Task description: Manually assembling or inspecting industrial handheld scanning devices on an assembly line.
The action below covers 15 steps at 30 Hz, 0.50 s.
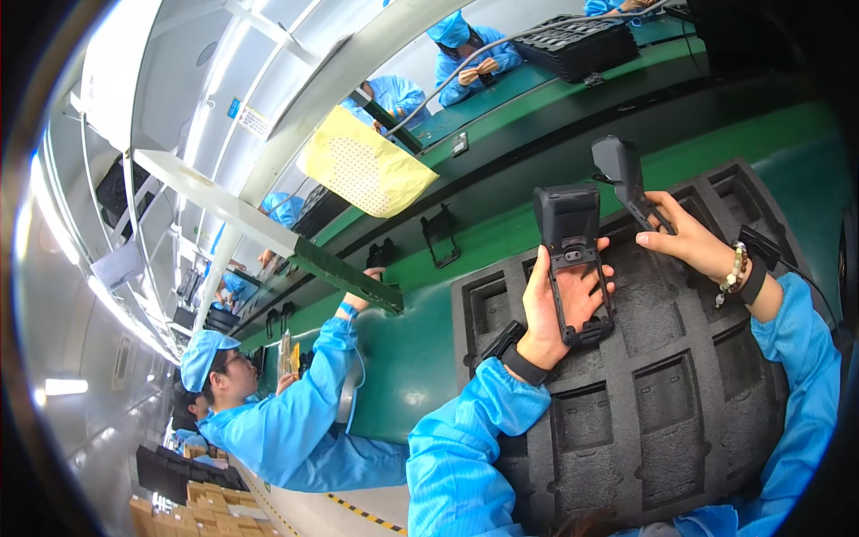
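Note:
In my left hand (539, 313) stands a black plastic device housing (569, 219), roughly upright. Its upper part is solid and its lower part is an open rectangular frame, through which my palm and fingers show. My right hand (687, 243) grips a second black housing (617, 166), turned nearly edge-on, with thumb and fingers around its lower end. The two housings are close together but apart. Beneath both hands lies a dark grey foam tray (624, 398) with rectangular recesses; those that show near me hold nothing. Black bands circle both wrists, and a beaded bracelet is on the right one.
Beyond the tray runs a green conveyor belt (501, 224) carrying another black frame (439, 236). A yellow sheet (367, 170) hangs from an overhead post. At left a co-worker (295, 416) in blue reaches toward the belt. Across the line, people work beside a black crate (573, 46).

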Each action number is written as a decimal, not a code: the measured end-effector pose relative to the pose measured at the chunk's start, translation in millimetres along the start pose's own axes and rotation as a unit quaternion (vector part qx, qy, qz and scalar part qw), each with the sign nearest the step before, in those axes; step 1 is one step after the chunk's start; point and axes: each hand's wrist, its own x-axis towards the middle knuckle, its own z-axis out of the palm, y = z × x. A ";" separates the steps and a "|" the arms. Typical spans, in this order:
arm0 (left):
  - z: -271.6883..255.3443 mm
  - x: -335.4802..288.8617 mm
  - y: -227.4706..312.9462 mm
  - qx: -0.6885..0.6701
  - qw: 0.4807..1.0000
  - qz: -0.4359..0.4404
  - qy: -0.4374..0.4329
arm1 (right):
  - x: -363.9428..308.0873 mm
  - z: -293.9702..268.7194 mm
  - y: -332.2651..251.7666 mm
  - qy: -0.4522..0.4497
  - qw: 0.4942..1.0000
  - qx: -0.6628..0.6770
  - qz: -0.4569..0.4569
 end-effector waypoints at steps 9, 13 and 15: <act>0.5 -1.6 2.8 0.007 1.000 0.001 0.004 | 1.4 3.2 0.3 0.003 1.000 -0.003 -0.012; 4.5 3.3 0.8 0.000 1.000 -0.003 -0.005 | -1.1 -1.4 -2.4 0.003 1.000 -0.003 -0.012; 8.4 3.6 0.4 -0.006 1.000 0.004 -0.002 | 2.1 -5.1 6.2 0.004 0.999 -0.036 -0.033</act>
